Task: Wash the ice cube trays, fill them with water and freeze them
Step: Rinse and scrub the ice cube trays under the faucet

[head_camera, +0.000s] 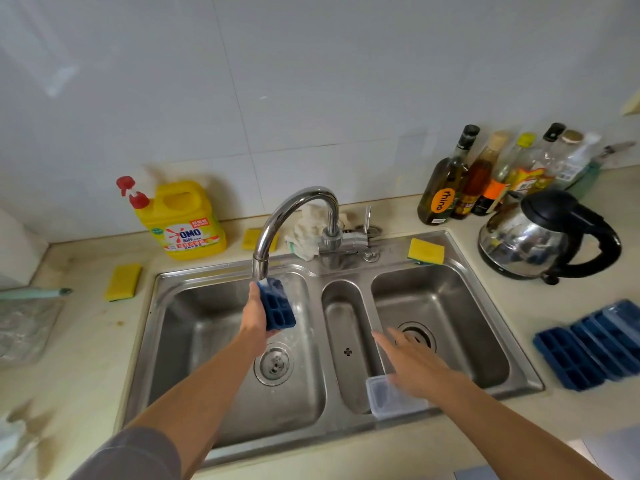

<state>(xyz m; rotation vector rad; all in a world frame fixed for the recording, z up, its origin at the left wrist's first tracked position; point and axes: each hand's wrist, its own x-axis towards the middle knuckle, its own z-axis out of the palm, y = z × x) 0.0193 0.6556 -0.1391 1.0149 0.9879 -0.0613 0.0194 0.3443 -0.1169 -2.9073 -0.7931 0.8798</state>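
Observation:
My left hand (pixel 255 315) grips a blue ice cube tray (pixel 278 306) and holds it tilted under the spout of the chrome tap (pixel 277 220), over the left basin of the steel sink (pixel 225 271). Water runs onto the tray's top end. My right hand (pixel 412 362) hovers with fingers spread over the divider between the narrow middle basin and the right basin, holding nothing. Just below it a clear plastic lid (pixel 391 398) lies on the sink's front rim. More blue ice cube trays (pixel 595 344) lie on the counter at the right.
A yellow detergent jug (pixel 183 220) stands behind the sink at the left. Yellow sponges (pixel 123 282) (pixel 426 251) lie by the sink. A steel kettle (pixel 540 237) and several bottles (pixel 485 174) crowd the back right counter. A white cloth (pixel 308 230) sits behind the tap.

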